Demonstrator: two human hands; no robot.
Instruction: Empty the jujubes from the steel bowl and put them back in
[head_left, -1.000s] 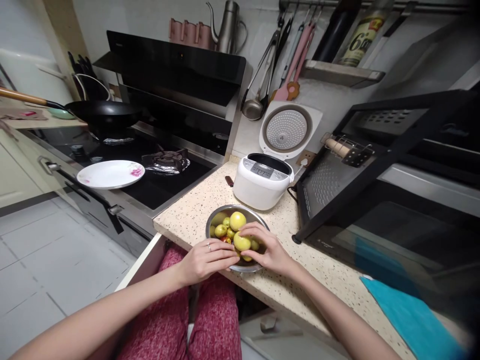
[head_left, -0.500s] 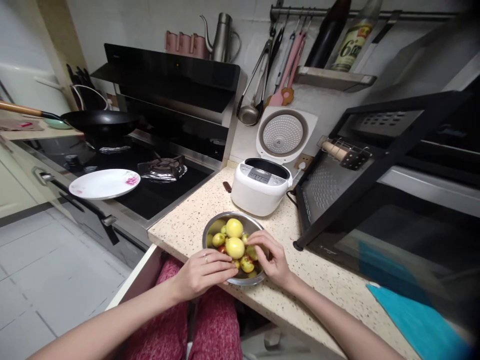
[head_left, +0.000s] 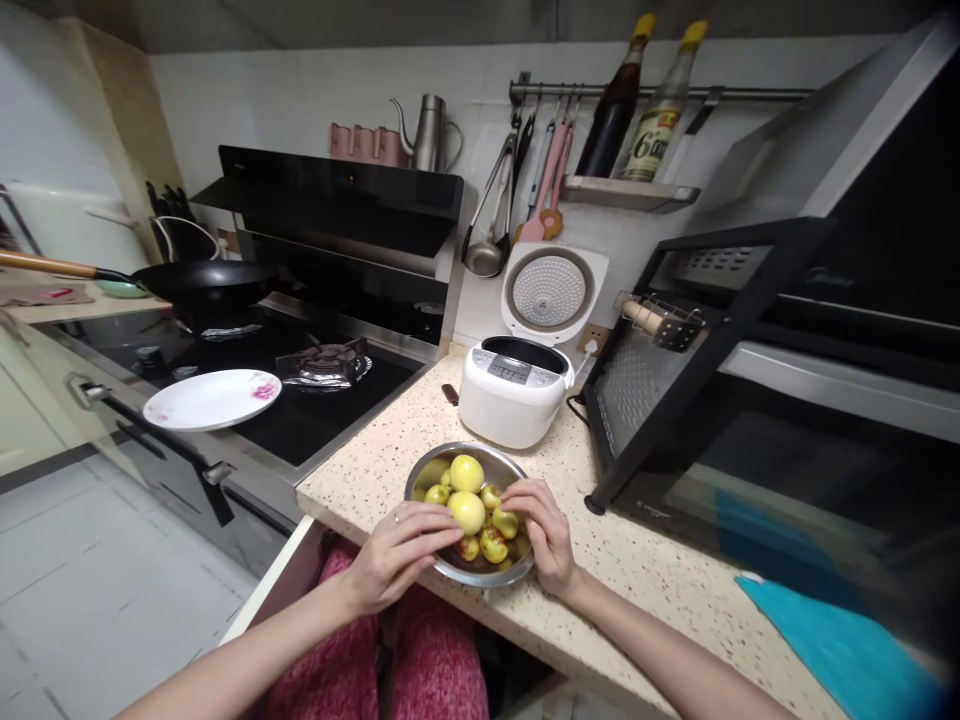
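A steel bowl [head_left: 517,572] stands at the counter's front edge. In it lie two large yellow fruits, one of them a yellow fruit [head_left: 466,513] near the middle, and several smaller green and reddish fruits [head_left: 493,545]. My left hand [head_left: 405,550] reaches over the bowl's left rim, fingers stretched out, the tips at the nearer yellow fruit. At the right rim my right hand [head_left: 546,530] is open with bent fingers, its fingertips by the small fruits. Neither hand grips anything.
Behind the bowl is a white rice cooker [head_left: 510,400] with its lid up. To the left, a floral plate [head_left: 212,400] and a black wok [head_left: 202,283] are on the stove. A black oven [head_left: 750,450] and a blue cloth [head_left: 832,640] are on the right. Below the counter, a drawer stands open.
The camera view has tilted up, showing more wall. My left hand has shifted slightly left, up to the nearer large yellow fruit. My right hand stays by the small fruits, which look slightly rearranged.
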